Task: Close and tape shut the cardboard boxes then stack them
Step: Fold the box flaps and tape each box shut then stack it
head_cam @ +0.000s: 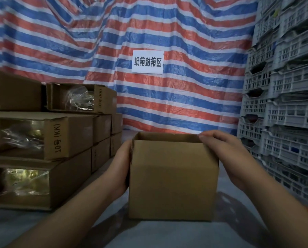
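A plain brown cardboard box [172,179] stands upright on the grey surface in front of me, its top open with the flaps raised. My left hand [122,167] lies flat against the box's left side. My right hand [226,154] holds the right side, with its fingertips curled over the top right corner of the raised flap. The inside of the box is hidden from this angle. No tape or tape dispenser is in view.
A stack of taped cardboard boxes [47,138] marked "(KK)" fills the left, some on their sides. Grey plastic crates [283,104] are piled high along the right. A striped tarp [149,33] with a white paper sign [147,62] hangs behind.
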`<action>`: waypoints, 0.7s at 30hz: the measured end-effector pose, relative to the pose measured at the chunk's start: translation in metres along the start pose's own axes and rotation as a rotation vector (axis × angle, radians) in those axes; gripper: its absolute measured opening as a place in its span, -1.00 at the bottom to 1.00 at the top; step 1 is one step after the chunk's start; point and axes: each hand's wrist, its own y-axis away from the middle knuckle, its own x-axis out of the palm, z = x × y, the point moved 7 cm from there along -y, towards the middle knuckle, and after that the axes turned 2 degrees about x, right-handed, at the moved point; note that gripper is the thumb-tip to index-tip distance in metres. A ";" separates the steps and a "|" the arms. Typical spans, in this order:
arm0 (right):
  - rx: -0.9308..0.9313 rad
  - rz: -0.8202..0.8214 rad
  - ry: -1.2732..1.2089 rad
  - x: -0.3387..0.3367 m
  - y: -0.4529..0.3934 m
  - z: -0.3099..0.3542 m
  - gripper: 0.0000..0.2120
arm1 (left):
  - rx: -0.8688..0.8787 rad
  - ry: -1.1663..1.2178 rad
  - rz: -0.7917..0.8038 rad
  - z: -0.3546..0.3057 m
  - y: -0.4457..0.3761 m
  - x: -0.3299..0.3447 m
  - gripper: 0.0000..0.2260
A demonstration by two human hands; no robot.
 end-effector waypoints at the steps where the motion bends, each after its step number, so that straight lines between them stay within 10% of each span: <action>1: 0.022 0.000 -0.006 0.000 -0.001 -0.002 -0.80 | -0.005 0.029 0.019 -0.002 0.002 0.003 -0.57; 21: -0.041 0.293 0.107 -0.002 0.000 0.010 -0.62 | -0.033 -0.092 0.163 0.004 0.001 0.001 -0.72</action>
